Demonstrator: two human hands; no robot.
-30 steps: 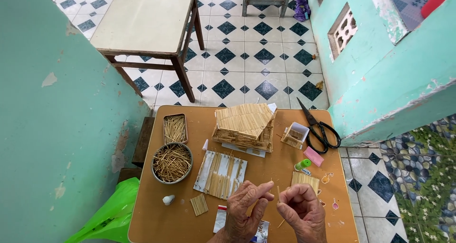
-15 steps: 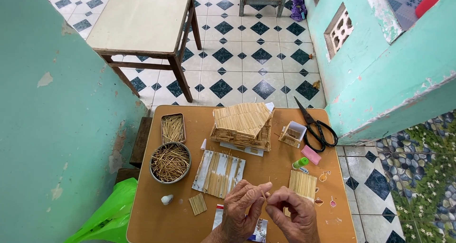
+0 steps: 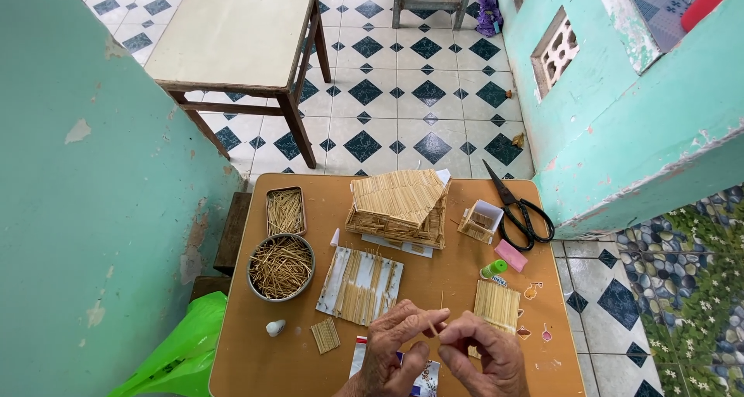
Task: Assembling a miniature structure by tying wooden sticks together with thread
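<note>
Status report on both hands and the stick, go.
Left hand and right hand together, fingertips pinching one thin stick, held upright above the table. Stick panel lies just beyond the right hand. Nothing in the way.

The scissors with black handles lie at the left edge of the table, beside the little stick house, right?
Not quite. The head view shows the scissors at the right edge of the table, not the left. They do have black handles and lie near the stick house.

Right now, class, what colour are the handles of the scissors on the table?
Black; the scissors show best in the head view.
</note>
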